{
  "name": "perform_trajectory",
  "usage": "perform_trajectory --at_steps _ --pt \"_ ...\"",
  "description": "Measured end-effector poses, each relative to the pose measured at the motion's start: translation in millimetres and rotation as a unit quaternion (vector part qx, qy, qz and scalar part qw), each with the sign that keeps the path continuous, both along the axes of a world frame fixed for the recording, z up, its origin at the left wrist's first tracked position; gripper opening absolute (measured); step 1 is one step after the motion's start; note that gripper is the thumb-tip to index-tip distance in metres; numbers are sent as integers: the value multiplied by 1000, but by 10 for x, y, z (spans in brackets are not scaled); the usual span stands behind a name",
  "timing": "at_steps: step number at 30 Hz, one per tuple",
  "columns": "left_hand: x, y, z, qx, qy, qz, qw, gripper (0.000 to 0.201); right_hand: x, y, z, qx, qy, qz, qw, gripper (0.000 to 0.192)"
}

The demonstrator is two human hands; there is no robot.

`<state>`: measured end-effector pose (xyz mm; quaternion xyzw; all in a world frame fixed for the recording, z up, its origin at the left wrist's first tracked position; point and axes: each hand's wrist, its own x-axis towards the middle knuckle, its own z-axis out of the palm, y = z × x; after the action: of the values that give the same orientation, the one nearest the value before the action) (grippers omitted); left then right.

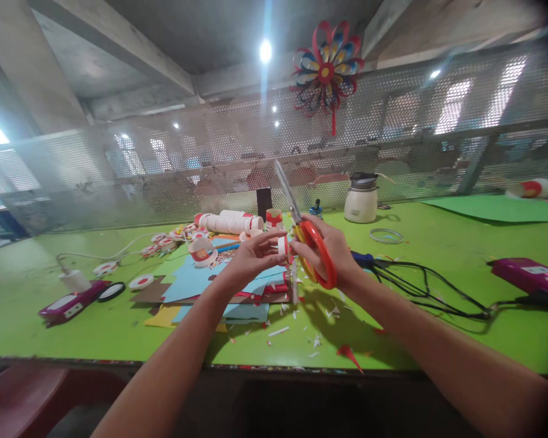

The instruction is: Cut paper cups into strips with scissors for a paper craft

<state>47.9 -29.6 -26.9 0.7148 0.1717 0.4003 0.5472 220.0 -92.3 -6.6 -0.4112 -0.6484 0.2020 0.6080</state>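
Observation:
My left hand point(256, 255) pinches a small white and red paper piece point(282, 246) between its fingers, above a pile of coloured paper. In my right hand point(331, 246) is a pair of scissors point(320, 255) with red and yellow handles, its blades pointing up and away from me. The right fingertips come close to the paper piece; whether they touch it I cannot tell. Under my hands lie light blue sheets point(187, 277) with brown and yellow ones beneath. A cut paper cup point(203, 250) sits at the left of the pile, and stacked paper cups point(231, 222) lie behind it.
Paper scraps point(317, 340) litter the green table point(119, 334). A purple power strip point(70, 302) is at left, another point(530, 275) at right with black cable point(438, 304). Behind stand a cream jug point(361, 201) and a mesh screen point(237, 146) carrying a paper flower point(326, 73).

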Motion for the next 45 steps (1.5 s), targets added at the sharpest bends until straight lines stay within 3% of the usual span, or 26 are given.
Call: perform_trajectory --at_steps 7,13,19,26,35,42,45 --pt "-46 83 1 37 -16 38 998 52 127 141 -37 -25 31 0 999 52" --pt "-51 43 15 24 -13 33 999 56 122 159 -71 -72 76 29 994 29" --pt "-9 43 -23 128 15 56 990 57 90 98 -52 -87 96 87 988 36" --pt "21 22 -75 213 36 38 976 48 33 18 -36 -70 59 92 992 35" --pt "53 8 -72 116 -43 -19 992 42 12 3 -34 -12 -3 87 996 38" --pt "29 9 -53 269 8 92 959 47 -2 0 -52 6 -10 72 997 35" --pt "25 21 -72 315 13 97 944 49 18 5 -67 8 -9 62 998 38"
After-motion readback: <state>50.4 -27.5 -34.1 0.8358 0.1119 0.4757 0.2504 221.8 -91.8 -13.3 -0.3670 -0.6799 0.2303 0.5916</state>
